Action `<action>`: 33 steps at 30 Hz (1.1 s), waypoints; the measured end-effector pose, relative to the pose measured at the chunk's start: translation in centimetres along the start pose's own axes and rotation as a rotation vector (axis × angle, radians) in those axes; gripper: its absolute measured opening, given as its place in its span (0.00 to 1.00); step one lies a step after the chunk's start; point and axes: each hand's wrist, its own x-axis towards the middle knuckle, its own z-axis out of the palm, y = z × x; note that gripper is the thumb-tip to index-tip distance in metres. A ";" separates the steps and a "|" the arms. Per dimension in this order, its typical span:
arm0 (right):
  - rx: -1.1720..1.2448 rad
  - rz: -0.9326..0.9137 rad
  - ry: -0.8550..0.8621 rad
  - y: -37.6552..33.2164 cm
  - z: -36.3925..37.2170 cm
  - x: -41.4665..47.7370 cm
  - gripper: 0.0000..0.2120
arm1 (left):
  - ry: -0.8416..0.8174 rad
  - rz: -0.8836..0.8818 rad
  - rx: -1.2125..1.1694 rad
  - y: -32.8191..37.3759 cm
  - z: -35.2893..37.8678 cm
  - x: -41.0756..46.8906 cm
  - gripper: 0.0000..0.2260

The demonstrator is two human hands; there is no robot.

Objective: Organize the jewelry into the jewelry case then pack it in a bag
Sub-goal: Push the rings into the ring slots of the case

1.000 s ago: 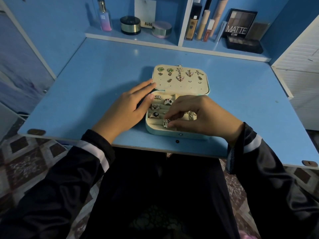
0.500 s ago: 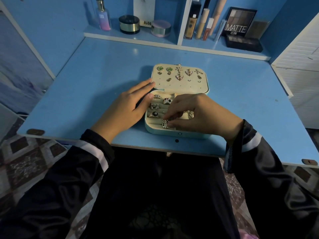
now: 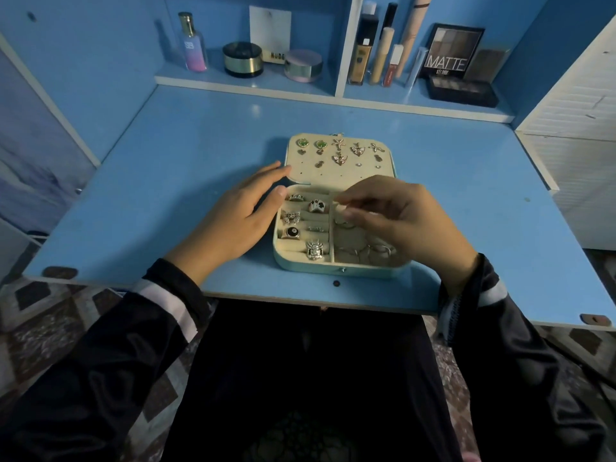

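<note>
Desk: blue laminate desk top (image 3: 166,181), with the person seated at its near edge.
Case location: pale mint, rounded-corner jewelry case (image 3: 340,270) lies open near the front edge of the desk, between the two hands.
Lid: cream-lined lid (image 3: 333,175) is folded flat on the desk on the far side of the base.
Lid contents: two green heart-shaped earrings (image 3: 302,143) at its far left corner; gold winged and star-shaped earrings pinned alongside.
Base, left section: cream ring rolls hold a black-faced round ring (image 3: 292,232), a silver butterfly ring (image 3: 291,216), a chunky silver carved ring (image 3: 315,250) and a silver ring with a dark emblem (image 3: 316,205).
Base, right section: thin silver hoops (image 3: 366,253) lie loose in the open compartment, partly under the right hand.
Left hand (image 3: 233,221): lies flat on the desk against the case's left side, fingers straight and together, thumb tip touching the base's left rim, fingertips at the lid's near left corner.
Right hand (image 3: 400,215): held over the right section, fingers curled, thumb and forefinger tips drawn close; whether they pinch anything cannot be determined.
Sleeves: dark with a white band at each cuff.
Shelf behind: pink-to-blue glass perfume bottle (image 3: 191,45), black round jar with gold band (image 3: 242,60), eyeshadow palette marked MATTE (image 3: 451,53).
</note>
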 end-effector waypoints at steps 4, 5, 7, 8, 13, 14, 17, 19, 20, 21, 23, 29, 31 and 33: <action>0.070 0.068 0.327 1.8 -1.1 1.0 0.08 | -0.049 -0.095 -0.035 0.2 -0.4 1.3 0.20; 0.063 0.081 0.387 2.3 -1.3 1.4 0.08 | -0.061 -0.113 -0.032 0.3 -0.4 1.7 0.21; 0.022 0.110 0.461 3.3 -1.6 2.2 0.11 | -0.073 -0.138 -0.002 0.4 -0.4 2.7 0.22; 0.002 0.133 0.474 3.7 -1.7 2.6 0.13 | -0.077 -0.148 0.011 0.5 -0.4 3.2 0.22; -0.140 0.204 0.495 4.4 -2.0 3.9 0.18 | -0.087 -0.197 0.049 -0.1 0.0 5.4 0.24; -0.147 0.222 0.501 4.6 -2.1 4.1 0.18 | -0.091 -0.202 0.061 -0.3 0.1 5.8 0.24; -0.100 0.308 0.464 5.5 -2.1 4.8 0.19 | -0.099 -0.207 0.078 -0.7 0.3 6.7 0.25; -0.101 0.318 0.415 6.1 -2.0 5.2 0.19 | -0.094 -0.190 0.077 -0.7 0.5 7.0 0.24; -0.116 0.315 0.404 6.4 -1.9 5.3 0.19 | -0.087 -0.179 0.078 -0.6 0.7 7.1 0.23; -0.127 0.313 0.401 6.6 -1.9 5.4 0.18 | -0.077 -0.173 0.079 -0.5 0.8 7.1 0.23; -0.109 0.313 0.410 6.8 -1.9 5.4 0.17 | -0.059 -0.180 0.076 -0.3 1.0 7.2 0.22; -0.044 0.302 0.443 6.9 -1.9 5.6 0.17 | 0.003 -0.186 0.032 -0.7 1.4 7.6 0.21; -0.035 0.275 0.460 6.8 -1.8 5.8 0.18 | 0.041 -0.164 -0.010 -0.6 1.4 7.8 0.20; 0.007 0.251 0.493 6.8 -1.9 6.1 0.18 | 0.085 -0.141 -0.074 -0.3 1.6 8.1 0.20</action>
